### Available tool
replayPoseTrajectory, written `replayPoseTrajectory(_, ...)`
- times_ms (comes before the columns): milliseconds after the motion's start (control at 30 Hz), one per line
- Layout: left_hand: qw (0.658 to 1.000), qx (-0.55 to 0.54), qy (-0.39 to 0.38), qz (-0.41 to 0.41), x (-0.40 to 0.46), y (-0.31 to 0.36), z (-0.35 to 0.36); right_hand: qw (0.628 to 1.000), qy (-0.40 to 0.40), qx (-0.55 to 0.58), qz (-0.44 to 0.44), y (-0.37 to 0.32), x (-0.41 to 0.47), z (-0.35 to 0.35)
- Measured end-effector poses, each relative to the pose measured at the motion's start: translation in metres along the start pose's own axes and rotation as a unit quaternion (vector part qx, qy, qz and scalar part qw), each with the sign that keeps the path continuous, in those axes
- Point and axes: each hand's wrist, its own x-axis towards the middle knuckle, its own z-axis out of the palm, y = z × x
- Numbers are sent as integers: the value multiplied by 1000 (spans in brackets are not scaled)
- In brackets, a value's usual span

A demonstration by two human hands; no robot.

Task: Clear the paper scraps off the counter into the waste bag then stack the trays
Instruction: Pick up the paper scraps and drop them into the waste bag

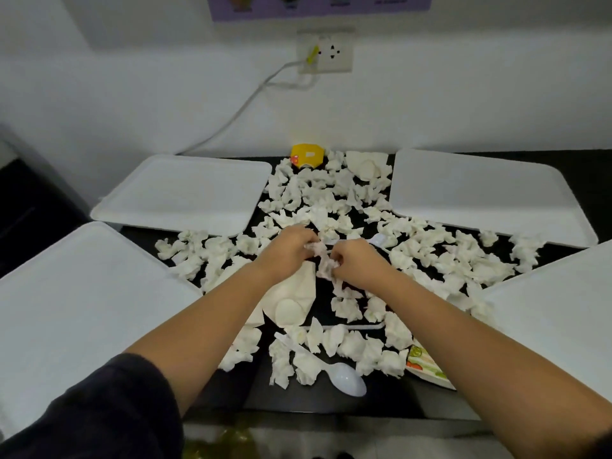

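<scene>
Both hands meet over the middle of the black counter (331, 402), fingers curled around one crumpled wad of paper (324, 260) held between them. The left hand (287, 251) grips the wad's upper left side and the right hand (356, 263) pinches its lower right side; the two hands nearly touch.

All around that grip lie loose paper scraps (318, 190), thickest just beyond the hands toward the wall and spreading out to the right of them. More scraps sit nearer the person, below the hands. Directly under the left wrist is a larger sheet of creased paper (291, 303).

Four white trays frame the grip: a far left tray (185, 193) and a far right tray (477, 190) beyond the hands, a near left tray (82, 303) and a near right tray (556, 313) on either side of the forearms. They lie apart, unstacked.

A white plastic spoon (347, 379) lies near the counter's front edge, below the hands. A white plastic fork (377, 240) shows just past the right hand. A yellow wrapper (306, 155) sits at the back, by the wall. A printed packet (424, 362) rests beside the right forearm. A yellowish bag (228, 442) shows at the bottom edge, below the counter, too blurred to tell more.
</scene>
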Motion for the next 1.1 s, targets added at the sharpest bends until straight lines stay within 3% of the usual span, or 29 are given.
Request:
replayPoseTrajectory(367,968,-40,197,-147,-63,-9,-45,996,26,42,-75,-33,25,-12)
replayPoseTrajectory(700,926,-1,275,-257,-177,-20,-59,973,-21,58,-222,-114,16,16)
replayPoseTrajectory(1100,801,41,418,-426,-375,-32,-76,895,-188,39,-403,-280,-56,126)
